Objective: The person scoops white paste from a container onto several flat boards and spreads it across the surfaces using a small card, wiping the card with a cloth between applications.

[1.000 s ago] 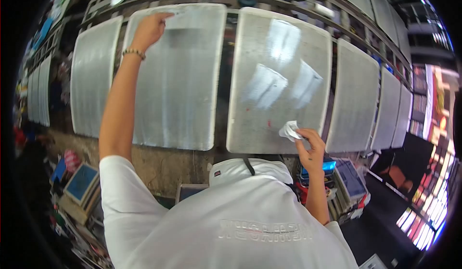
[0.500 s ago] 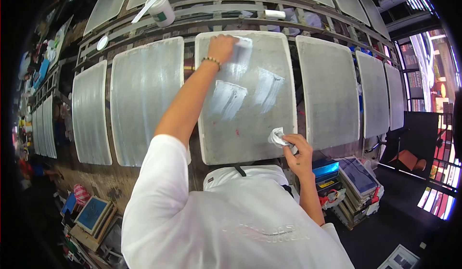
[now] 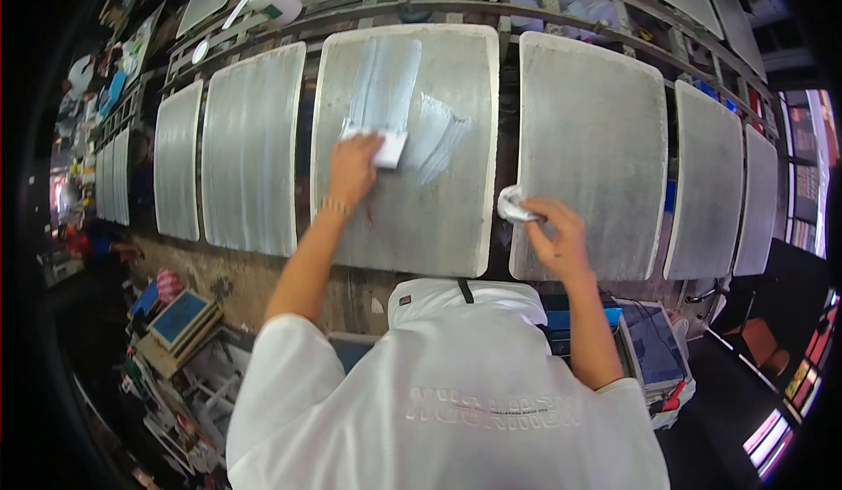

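Observation:
My left hand [image 3: 353, 173] is closed on a flat white scraper [image 3: 391, 150], its edge pressed to the grey board [image 3: 412, 236] in front of me. A long wet streak of whitish paste [image 3: 386, 74] runs from the board's far edge down to the scraper. Just right of it lies a shorter, rough patch of the same paste [image 3: 441, 139]. My right hand [image 3: 561, 234] pinches a crumpled white cloth or tissue [image 3: 510, 203] above the gap at the board's right edge.
Similar grey boards stand in a row on both sides, such as the right one [image 3: 592, 157] and the streaked left one [image 3: 250, 148]. Behind them, a wooden rail carries a white tub [image 3: 276, 1] with a stick across it. Framed screens [image 3: 180, 319] are stacked low left.
My left hand has drawn the scraper toward me, stretching the paste into one long streak through the lower left patch. My right hand, with the crumpled cloth, is now past the board's right edge.

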Demonstrator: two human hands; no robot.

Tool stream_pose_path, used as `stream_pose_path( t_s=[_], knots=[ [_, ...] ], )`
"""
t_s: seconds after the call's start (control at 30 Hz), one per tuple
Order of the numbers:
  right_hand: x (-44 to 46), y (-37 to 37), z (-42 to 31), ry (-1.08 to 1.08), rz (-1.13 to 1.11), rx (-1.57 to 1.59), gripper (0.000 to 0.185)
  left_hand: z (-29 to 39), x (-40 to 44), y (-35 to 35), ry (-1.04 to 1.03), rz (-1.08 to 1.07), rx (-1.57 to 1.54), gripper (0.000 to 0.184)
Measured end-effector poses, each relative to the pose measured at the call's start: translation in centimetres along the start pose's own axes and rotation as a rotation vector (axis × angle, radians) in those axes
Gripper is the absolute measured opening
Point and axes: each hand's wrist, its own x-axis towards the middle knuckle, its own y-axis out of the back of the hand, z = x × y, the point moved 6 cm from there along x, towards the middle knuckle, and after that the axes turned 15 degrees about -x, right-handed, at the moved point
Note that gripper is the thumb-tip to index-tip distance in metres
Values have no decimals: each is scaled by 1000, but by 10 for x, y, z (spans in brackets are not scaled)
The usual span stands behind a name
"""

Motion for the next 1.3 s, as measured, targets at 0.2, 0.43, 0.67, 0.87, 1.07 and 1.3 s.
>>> stream_pose_path(
  t_s=[0.2,0.43,0.67,0.87,1.07,1.3],
  knots=[
    [20,23,23,32,-64,51,27,75,-164,34,211,-154,-8,53],
    [-4,13,25,26,-120,-18,27,-10,52,73,-60,80,-98,41],
    [4,-2,3,-39,-115,-86,27,-112,179,16,-8,-2,65,49],
    [19,-2,-4,-102,-22,-33,27,-42,31,18,22,-28,93,59],
    [20,-10,-4,-115,-65,-56,27,-46,115,78,5,-7,-15,49],
    [34,-10,-19,-80,-58,-111,28,-131,240,43,50,-155,167,42]
  ],
)
